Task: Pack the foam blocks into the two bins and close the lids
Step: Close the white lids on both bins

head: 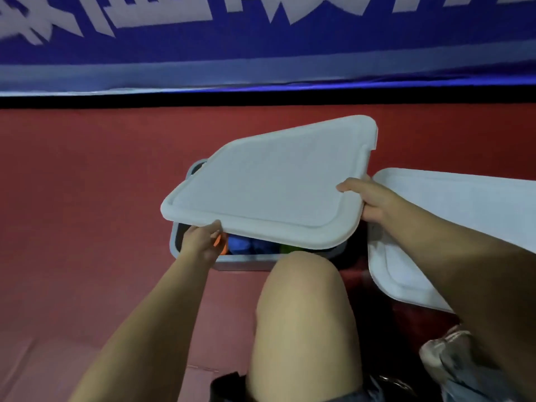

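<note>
A white lid (269, 184) hangs tilted over a grey-blue bin (246, 261), its far right corner raised. My left hand (203, 240) grips the lid's near left edge. My right hand (368, 201) holds its right edge, thumb on top. Under the lid I see foam blocks inside the bin: an orange one (223, 248), a blue one (246, 246) and a bit of green (288, 249). To the right, a second white lid (452, 216) lies flat, and whatever is beneath it is hidden.
The bins stand on a red floor (87, 198). A blue banner with white letters (261, 39) runs along the back. My bare knee (301, 314) rises just in front of the bin, partly covering its near wall.
</note>
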A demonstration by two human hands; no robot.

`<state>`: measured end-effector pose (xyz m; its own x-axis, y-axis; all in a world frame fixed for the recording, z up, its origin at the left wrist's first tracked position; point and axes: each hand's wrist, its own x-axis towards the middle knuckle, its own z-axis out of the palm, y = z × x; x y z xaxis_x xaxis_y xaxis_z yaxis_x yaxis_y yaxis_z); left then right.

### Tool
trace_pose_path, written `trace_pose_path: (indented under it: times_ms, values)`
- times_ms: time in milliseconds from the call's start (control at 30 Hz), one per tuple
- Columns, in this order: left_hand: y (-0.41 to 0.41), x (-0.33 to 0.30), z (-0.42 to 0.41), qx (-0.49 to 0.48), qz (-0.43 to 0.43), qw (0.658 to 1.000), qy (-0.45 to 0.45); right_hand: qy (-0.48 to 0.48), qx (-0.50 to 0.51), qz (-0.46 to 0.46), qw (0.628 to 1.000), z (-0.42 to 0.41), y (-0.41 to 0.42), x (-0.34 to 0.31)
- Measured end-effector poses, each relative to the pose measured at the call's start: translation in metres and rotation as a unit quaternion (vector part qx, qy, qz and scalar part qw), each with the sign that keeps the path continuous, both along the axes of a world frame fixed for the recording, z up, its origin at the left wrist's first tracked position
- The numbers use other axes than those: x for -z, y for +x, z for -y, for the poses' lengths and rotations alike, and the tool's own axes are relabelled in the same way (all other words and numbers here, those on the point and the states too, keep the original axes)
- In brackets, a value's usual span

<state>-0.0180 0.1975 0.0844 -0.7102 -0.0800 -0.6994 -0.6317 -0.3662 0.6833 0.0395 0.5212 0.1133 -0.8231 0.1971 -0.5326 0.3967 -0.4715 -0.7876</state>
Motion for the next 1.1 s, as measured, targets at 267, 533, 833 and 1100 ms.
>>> trace_pose_path:
  times_ms: [267, 533, 833, 1100]
  values:
    - [-0.004, 0.073, 0.016, -0.047, 0.022, 0.998, -0.042, -0.019, -0.063, 0.059, 0.996, 0.002, -0.049, 0.084]
    - [0.001, 0.120, 0.024, -0.011, 0.088, 0.989, -0.115, 0.221, -0.077, 0.125, 0.964, 0.019, -0.061, 0.134]
    - [0.000, 0.120, -0.018, -0.005, 0.090, 0.994, -0.064, 0.507, -0.051, 0.195, 0.838, 0.006, -0.040, 0.153]
    - [-0.016, 0.116, -0.019, -0.027, 0.154, 0.975, -0.157, 0.254, 0.052, 0.261, 0.930, -0.001, -0.026, 0.172]
